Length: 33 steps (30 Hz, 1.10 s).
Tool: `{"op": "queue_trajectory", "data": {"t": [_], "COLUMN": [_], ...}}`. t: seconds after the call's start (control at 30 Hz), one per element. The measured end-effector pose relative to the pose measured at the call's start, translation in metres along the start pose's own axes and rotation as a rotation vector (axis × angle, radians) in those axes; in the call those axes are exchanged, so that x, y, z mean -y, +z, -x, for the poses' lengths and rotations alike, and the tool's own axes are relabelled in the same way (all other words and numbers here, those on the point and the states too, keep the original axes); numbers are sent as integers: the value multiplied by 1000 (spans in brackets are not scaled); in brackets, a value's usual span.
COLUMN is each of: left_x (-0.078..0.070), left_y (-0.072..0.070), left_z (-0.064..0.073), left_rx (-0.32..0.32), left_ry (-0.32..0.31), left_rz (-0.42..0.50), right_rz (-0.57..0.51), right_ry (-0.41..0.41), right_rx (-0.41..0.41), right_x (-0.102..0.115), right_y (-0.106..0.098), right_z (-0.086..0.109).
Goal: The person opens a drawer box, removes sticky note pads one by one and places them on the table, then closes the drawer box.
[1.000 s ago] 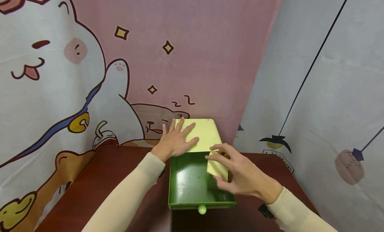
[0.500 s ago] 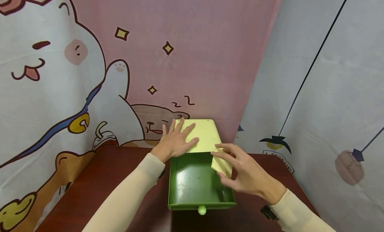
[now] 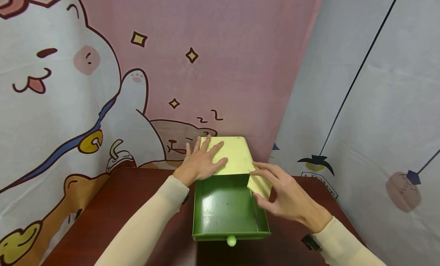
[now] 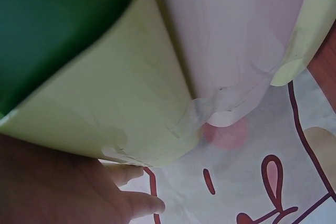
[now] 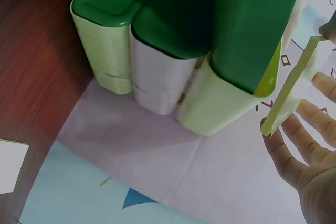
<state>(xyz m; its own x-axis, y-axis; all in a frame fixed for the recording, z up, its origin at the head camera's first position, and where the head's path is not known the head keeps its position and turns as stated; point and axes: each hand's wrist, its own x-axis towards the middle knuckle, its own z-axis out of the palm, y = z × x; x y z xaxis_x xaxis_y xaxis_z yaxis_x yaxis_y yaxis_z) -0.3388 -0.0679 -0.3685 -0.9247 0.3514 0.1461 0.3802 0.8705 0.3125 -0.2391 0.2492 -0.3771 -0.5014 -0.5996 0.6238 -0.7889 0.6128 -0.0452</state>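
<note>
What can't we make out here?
Lower drawers: head view, hidden beneath open top drawer.
Part of yellow pad: head view, behind right hand.
Part of left hand: left wrist view, cut by bottom edge.
White item: right wrist view, cut by left edge.

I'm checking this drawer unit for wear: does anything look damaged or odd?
Dark scratch-like marks cross the middle pale-pink plastic casing and bottom pale-yellow plastic casing near their back ends, odd on otherwise smooth sides.

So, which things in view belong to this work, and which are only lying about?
Seem part of the job:
left hand, resting on the drawer unit
right hand, holding the yellow pad
open green drawer

Seem just there:
white flat item on the table
patterned cloth behind
</note>
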Motion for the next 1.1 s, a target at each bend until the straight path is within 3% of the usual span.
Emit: {"op": "queue_trajectory", "data": {"t": [1.1], "left_x": [-1], "left_y": [-1], "left_z": [1], "left_rx": [2], "left_ry": [-2], "left_rz": [6], "right_rz": [32], "right_ry": [73], "right_rx": [-77], "right_x": [-31], "right_y": [6], "right_z": [22]}}
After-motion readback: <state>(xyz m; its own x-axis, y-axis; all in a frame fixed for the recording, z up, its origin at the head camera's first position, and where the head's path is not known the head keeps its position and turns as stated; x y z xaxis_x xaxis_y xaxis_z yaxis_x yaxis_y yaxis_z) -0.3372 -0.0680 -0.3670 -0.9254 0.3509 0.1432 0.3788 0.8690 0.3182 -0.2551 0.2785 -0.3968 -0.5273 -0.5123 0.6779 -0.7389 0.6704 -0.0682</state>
